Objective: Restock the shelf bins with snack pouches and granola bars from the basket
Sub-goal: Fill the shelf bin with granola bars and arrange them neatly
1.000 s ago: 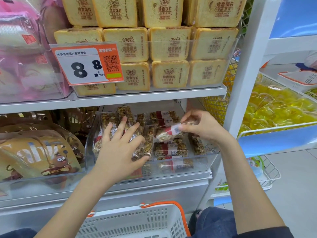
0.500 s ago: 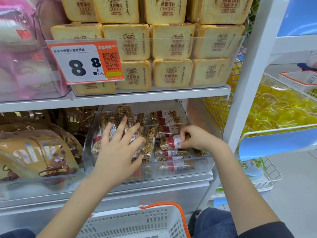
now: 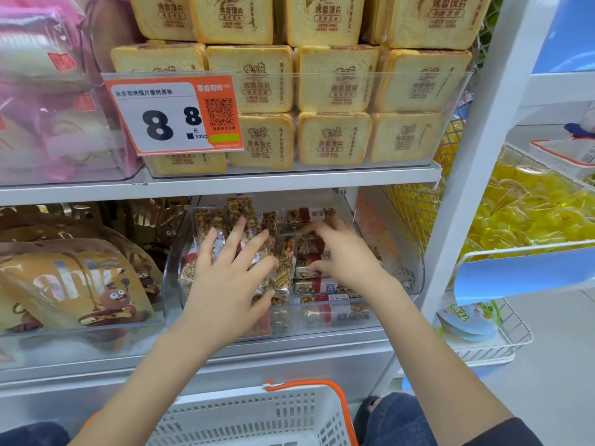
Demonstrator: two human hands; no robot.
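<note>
On the far left of the lower shelf, the brown glossy snack pouches (image 3: 74, 284) stand packed upright in their clear plastic bin (image 3: 154, 320), which looks well filled. Just to the right, the clear curved-front bin (image 3: 415, 278) holds the clear-wrapped granola bars with red labels (image 3: 328, 286). Its left side has bars leaning upright, long axes running near to far, and the left hand (image 3: 225, 278) lies flat and spread on them, pinning them. The right hand (image 3: 341, 252), fingers curled, presses into bars stacked crosswise, long axes running left to right; whether it pinches one I cannot tell. This bin seems nearly full. The white slotted basket with orange rim (image 3: 257, 420) sits nearest, its contents hidden, so what remains is unclear.
</note>
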